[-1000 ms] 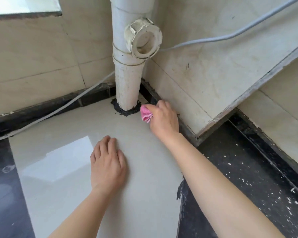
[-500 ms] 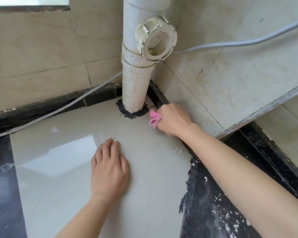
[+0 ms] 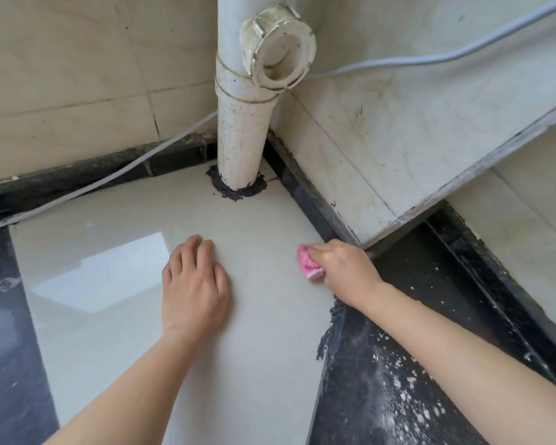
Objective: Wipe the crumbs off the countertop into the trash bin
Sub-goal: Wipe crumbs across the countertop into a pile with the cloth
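Left hand (image 3: 195, 285): laid flat, palm down, on the pale surface (image 3: 254, 364) at centre frame; fingers straight, nothing held
Right hand (image 3: 345, 271): curled round a pink cloth (image 3: 308, 266), which is pressed to the surface near its right edge, right of centre
Cloth: bunched, seen poking out left of the fingers, apart from the left hand
Crumbs (image 3: 408, 390): white bits scattered over the dark strip (image 3: 350, 412) at lower right, beside the right forearm
Pipe (image 3: 241, 139): white, upright, set in black sealant (image 3: 238, 192) at the corner, upper centre
Cable (image 3: 430, 59): grey, run along the tiled wall (image 3: 398, 130) at upper right
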The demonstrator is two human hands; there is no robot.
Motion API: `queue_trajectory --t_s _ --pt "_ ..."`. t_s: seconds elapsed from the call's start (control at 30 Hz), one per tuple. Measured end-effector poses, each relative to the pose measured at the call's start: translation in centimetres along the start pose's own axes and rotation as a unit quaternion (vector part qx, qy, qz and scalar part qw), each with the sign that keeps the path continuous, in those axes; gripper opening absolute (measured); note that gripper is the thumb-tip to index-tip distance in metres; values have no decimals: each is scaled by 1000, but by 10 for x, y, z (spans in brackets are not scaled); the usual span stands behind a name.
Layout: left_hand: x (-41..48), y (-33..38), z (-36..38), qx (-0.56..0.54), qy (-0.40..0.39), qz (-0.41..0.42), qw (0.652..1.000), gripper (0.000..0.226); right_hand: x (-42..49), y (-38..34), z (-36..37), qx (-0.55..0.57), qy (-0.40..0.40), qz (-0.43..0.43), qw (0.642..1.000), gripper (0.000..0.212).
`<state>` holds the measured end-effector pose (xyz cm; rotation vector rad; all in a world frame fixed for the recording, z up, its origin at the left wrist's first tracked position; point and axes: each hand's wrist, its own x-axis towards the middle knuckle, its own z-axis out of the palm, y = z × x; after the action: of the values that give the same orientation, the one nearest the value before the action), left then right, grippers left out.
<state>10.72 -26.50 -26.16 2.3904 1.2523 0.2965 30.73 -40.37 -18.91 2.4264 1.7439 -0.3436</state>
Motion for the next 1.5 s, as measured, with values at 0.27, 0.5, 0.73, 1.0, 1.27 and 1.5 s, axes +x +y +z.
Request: queue_trajectory --t_s 0.27,0.5,0.73,1.0,1.27,1.5 --pt "0 1 -3 -6 -8 0 1000 32 -33 7 -33 17 -71 32 997 31" --pt "1 0 1 -11 10 3 1000 32 78 -27 -20 182 62 17 981 26" --pt "0 2 -1 -28 16 8 999 29 -44 6 34 186 91 -18 978 17" --pt "-19 4 -15 -60 -25 66 996 37 -119 26 5 121 -86 76 986 19" --pt "-104 34 -9 -40 -99 166 980 55 -121 -29 53 159 56 32 985 50" --pt "-118 39 -5 73 -159 170 970 54 -173 -6 27 115 -82 109 984 26"
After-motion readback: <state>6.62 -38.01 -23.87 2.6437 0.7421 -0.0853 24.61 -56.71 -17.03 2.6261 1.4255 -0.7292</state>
